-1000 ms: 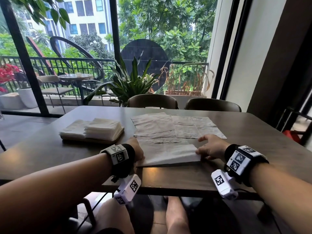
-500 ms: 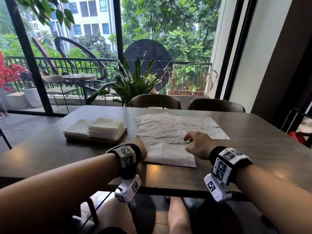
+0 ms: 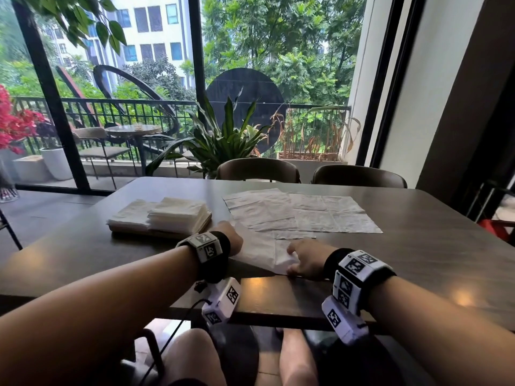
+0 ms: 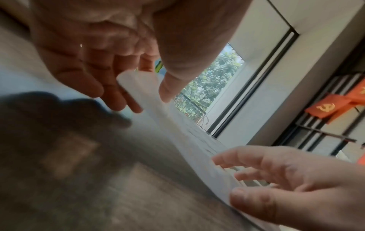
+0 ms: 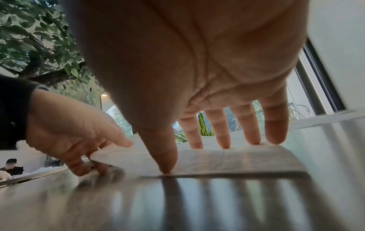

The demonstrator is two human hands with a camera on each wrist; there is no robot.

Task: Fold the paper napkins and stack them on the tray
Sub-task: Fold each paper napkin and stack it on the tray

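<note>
on table (image 3: 418, 260), left hand (image 3: 232, 236) pinches napkin (image 3: 262, 250); right hand (image 3: 305, 259) presses it.

On the table (image 3: 418, 254), the tray (image 3: 167, 234) of folded napkins (image 3: 178, 214) sits left of the spread sheets (image 3: 301, 213).

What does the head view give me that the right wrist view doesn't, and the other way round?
Only the head view shows the tray with its folded stack, the flat napkins spread further back, and the two chairs. Only the right wrist view shows the right hand from below, straight fingertips pressing the napkin down, and the left hand lifting that napkin's edge with curled fingers. Both show the two hands on the same napkin on the table.
</note>
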